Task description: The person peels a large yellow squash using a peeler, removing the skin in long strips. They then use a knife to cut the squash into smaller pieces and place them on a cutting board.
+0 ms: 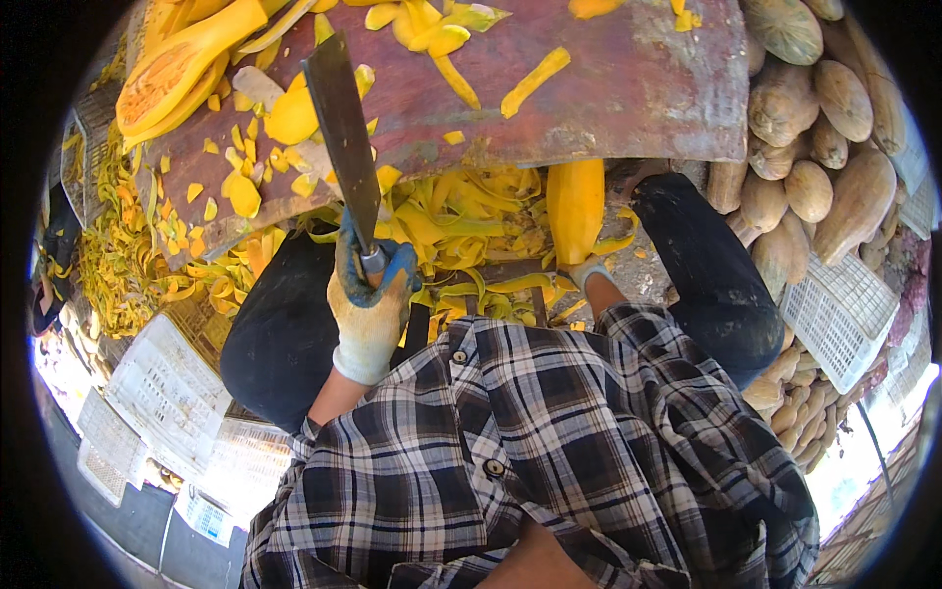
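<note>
My left hand (374, 298), in a white and blue work glove, grips the handle of a broad knife (342, 132). Its dark blade points up and away, over the near edge of the board. At the right, my right hand (587, 271) in a similar glove is at the near end of a peeled yellow squash (576, 210); its fingers are mostly hidden. The far end of that squash meets the near edge of the reddish wooden board (618, 96). Halved squash (173, 81) with orange flesh lies on the board's left, among cut pieces (291, 118).
Long peelings (464, 213) heap between my knees and below the board. More peelings (121, 258) pile at the left. Unpeeled tan squash (780, 103) are stacked at the right beside a white plastic crate (839, 316). Other white crates (169, 390) stand at lower left.
</note>
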